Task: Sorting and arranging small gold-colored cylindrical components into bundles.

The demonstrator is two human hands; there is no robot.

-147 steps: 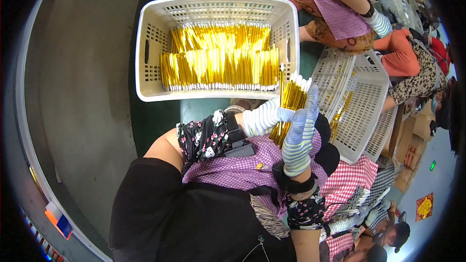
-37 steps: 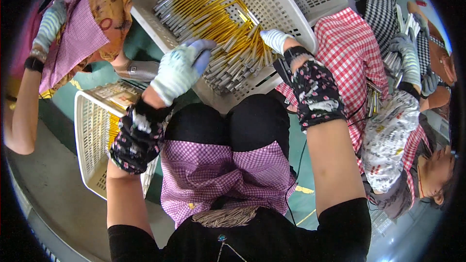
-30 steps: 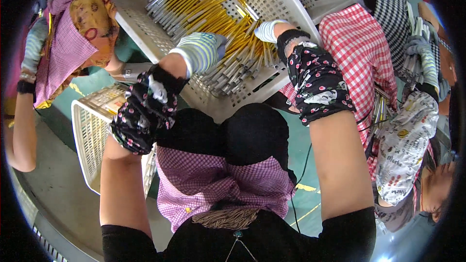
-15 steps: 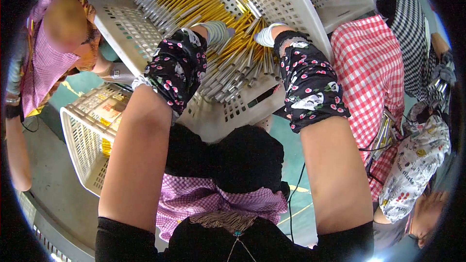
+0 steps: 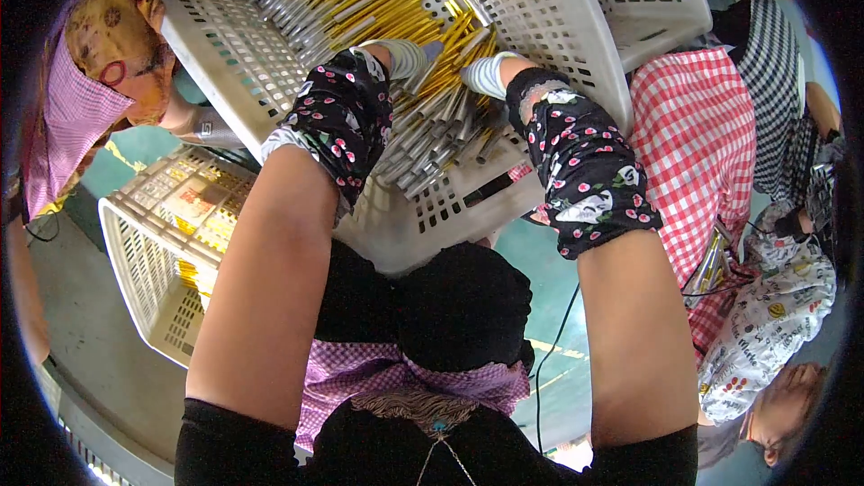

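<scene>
A white perforated plastic crate [image 5: 576, 36] holds many slim tubes [image 5: 360, 0], gold along one part and silver along the other. My left hand [image 5: 407, 58], in a striped glove, reaches down into the tubes near the middle. Close to its right, my right hand [image 5: 486, 76], in a similar striped glove, rests against the same loose heap. Several silver tube ends [image 5: 441, 139] point toward me below and between the hands. The fingers of both hands are mostly hidden, so their grip does not show. Black cherry-print sleeve covers wrap both forearms.
A smaller cream crate [image 5: 171, 243] with gold tubes stands at the left. Another white crate [image 5: 648, 0] adjoins at the upper right. A person in a red-checked garment [image 5: 693, 126] is close on the right; another person [image 5: 117, 45] is at the left. A black cable [image 5: 544, 360] hangs near my right arm.
The view has shifted slightly. My right hand has moved a little left and nearer, closer to my left hand, and some silver tube ends near it have shifted.
</scene>
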